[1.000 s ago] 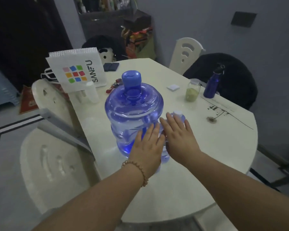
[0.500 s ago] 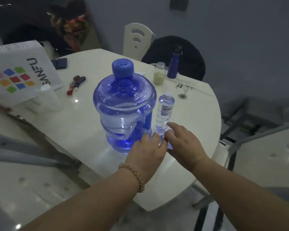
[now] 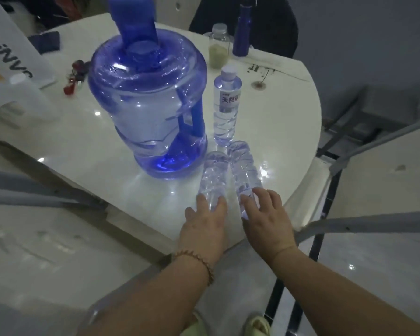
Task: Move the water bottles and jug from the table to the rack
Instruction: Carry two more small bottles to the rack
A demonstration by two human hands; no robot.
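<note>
Clear plastic water bottles — the left bottle (image 3: 214, 175) and the right bottle (image 3: 244, 168) — are being gripped near their tops, tilted off the table (image 3: 277, 132). The left hand (image 3: 205, 221) is grasping one, the right hand (image 3: 264, 214) the other. A third bottle (image 3: 226, 105) is standing upright just beside the blue jug (image 3: 147, 103).

light: dim | table (image 3: 289, 132): white, round, glossy | floor (image 3: 374, 263): pale, glossy | wall (image 3: 361, 32): grey, possibly bluish
</note>
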